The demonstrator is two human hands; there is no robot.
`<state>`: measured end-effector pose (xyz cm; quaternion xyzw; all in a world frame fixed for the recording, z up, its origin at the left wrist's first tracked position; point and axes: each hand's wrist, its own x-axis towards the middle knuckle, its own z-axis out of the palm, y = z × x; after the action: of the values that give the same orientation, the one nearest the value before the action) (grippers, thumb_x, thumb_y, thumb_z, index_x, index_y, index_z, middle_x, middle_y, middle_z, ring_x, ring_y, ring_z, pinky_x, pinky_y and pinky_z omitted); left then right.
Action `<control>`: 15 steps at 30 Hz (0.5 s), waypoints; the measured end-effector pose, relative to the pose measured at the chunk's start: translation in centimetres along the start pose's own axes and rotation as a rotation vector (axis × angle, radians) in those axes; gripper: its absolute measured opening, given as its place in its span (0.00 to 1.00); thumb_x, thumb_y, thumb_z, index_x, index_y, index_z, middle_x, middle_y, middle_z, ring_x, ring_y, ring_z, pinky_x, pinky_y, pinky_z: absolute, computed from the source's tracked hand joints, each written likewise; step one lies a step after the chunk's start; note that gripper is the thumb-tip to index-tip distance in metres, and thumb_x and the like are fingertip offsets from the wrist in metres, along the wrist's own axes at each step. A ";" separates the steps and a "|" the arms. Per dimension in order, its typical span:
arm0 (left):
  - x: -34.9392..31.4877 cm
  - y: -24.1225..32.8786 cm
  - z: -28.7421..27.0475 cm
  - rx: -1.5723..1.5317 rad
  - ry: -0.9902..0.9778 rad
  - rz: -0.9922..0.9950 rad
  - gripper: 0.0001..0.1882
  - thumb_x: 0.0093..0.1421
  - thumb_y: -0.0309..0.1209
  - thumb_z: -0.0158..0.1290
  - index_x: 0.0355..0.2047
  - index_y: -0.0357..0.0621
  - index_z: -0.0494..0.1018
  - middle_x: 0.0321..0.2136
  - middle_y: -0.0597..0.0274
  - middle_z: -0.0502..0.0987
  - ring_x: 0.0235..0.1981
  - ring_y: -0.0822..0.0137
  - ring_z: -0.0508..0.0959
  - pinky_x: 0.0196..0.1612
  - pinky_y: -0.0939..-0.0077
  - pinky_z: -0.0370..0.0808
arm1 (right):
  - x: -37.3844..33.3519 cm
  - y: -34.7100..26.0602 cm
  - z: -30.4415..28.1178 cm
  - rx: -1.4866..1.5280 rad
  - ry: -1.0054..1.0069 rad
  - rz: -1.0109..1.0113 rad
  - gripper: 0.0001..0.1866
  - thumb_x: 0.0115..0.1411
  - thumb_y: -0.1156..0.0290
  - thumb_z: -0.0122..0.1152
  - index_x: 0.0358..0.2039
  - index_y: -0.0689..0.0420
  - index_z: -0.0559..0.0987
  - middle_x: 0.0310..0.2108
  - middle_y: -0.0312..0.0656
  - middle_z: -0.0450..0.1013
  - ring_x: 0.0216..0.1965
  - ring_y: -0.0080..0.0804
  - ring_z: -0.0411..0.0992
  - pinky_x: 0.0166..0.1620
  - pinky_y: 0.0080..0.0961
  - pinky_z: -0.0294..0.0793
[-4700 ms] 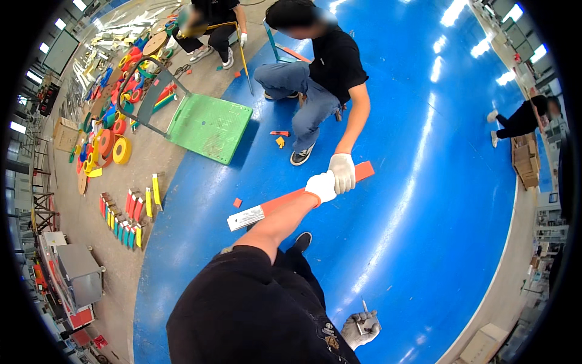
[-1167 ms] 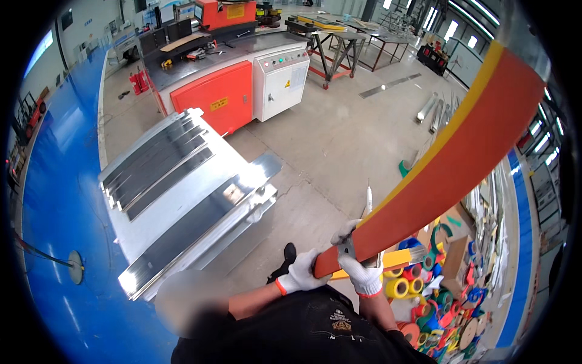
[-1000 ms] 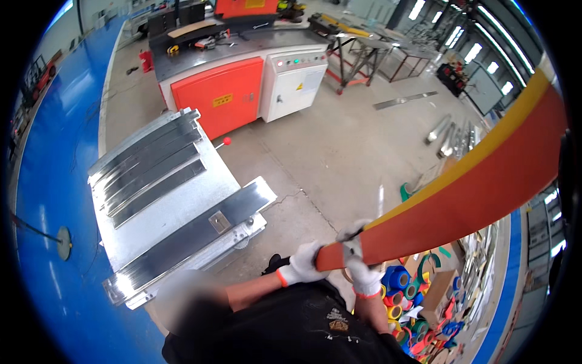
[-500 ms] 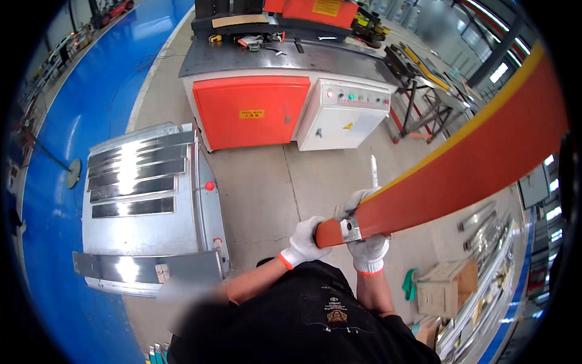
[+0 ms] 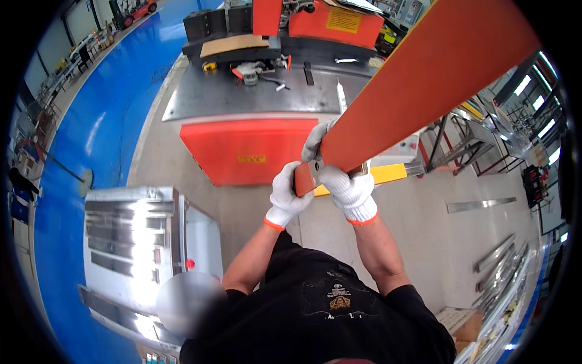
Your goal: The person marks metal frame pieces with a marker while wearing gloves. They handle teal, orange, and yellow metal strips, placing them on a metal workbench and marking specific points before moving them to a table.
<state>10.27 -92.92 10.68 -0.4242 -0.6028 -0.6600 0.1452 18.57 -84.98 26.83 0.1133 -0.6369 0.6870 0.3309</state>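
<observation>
The orange-red bar (image 5: 424, 85), long and flat with a thin yellow edge, is held in front of the person's chest, slanting up to the right past the picture's rim. The left hand (image 5: 285, 197), in a white knit glove, is curled round its lower end; the right hand (image 5: 350, 189) is closed about it just beside, its fingers wrapping a small metal plate (image 5: 315, 171) against the bar, with a white pen-like tool (image 5: 341, 97) sticking up behind. Since both grips sit near one end, a slipping glove could let the far end tip or twist, and a wide swing could knock the wrench (image 5: 346, 60) or tape measure (image 5: 209, 66) off the steel workbench (image 5: 285, 112). A loosened right hand might also drop the plate or tool. As for labels, the red cabinet door (image 5: 212, 151) bears a small yellow one, the red machine housing (image 5: 303, 25) a larger yellow one with fine print, and the black shirt (image 5: 388, 330) a gold emblem amid pale lettering.
</observation>
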 end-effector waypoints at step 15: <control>23.1 -27.3 6.0 0.041 0.081 -0.206 0.26 0.53 0.21 0.56 0.55 0.34 0.69 0.44 0.51 0.78 0.46 0.64 0.79 0.51 0.70 0.75 | 30.1 20.3 -10.5 -0.233 -0.178 -0.035 0.39 0.49 0.82 0.72 0.58 0.58 0.60 0.41 0.39 0.71 0.40 0.26 0.72 0.46 0.28 0.75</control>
<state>-20.44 -73.65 8.80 -0.3297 -0.6501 -0.6758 0.1094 -13.55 -65.05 26.21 0.1459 -0.7371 0.5896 0.2961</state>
